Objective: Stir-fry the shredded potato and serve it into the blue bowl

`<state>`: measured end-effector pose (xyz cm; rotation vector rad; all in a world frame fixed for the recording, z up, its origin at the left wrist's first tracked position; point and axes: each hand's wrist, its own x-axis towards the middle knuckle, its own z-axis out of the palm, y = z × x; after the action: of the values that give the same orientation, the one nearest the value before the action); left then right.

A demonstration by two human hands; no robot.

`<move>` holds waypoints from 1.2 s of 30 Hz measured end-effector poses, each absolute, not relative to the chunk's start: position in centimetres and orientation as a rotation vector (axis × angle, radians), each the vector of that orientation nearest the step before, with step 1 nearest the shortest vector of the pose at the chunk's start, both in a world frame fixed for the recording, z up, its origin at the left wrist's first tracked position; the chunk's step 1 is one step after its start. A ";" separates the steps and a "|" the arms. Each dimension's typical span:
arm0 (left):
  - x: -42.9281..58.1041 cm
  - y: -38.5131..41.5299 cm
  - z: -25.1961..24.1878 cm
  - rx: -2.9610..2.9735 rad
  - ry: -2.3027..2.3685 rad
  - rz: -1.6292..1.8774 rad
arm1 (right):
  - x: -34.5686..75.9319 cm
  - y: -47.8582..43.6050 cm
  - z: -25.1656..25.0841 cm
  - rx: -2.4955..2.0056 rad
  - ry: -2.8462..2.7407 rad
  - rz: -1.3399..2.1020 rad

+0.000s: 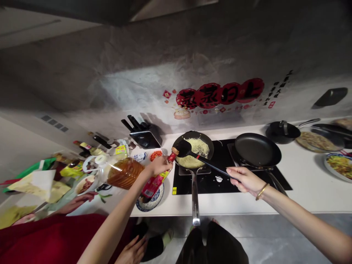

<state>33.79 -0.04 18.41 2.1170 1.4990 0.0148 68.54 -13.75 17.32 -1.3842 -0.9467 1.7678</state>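
My left hand (160, 165) grips a sauce bottle (154, 185) with a red and yellow label. The bottle is tilted, its neck up by the pan's left rim and close to the ladle. In my right hand (243, 179) is the long black handle of a ladle (183, 147), whose dark bowl is over the left part of the frying pan (211, 143). Pale shredded food (198, 147) lies in that pan, with pale yellowish liquid around it. The pan sits on the left burner, handle toward me. I cannot make out whether anything flows from the bottle.
Right of it, a second black frying pan (257, 149) stands on the black cooktop (220, 187). Left are a knife block (146, 138), chopped red bits (156, 154), a large oil jug (125, 174) and a patterned plate (152, 203). A person in red (55, 238) stands close at left.
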 end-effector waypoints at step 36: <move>34.2 2.4 17.0 2.107 1.485 -0.129 | 68.9 -13.9 15.7 -1.443 -0.857 1.797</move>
<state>34.22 2.42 16.96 2.1065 1.4854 -0.1286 68.90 -13.93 15.69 -1.4430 -0.8566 1.7971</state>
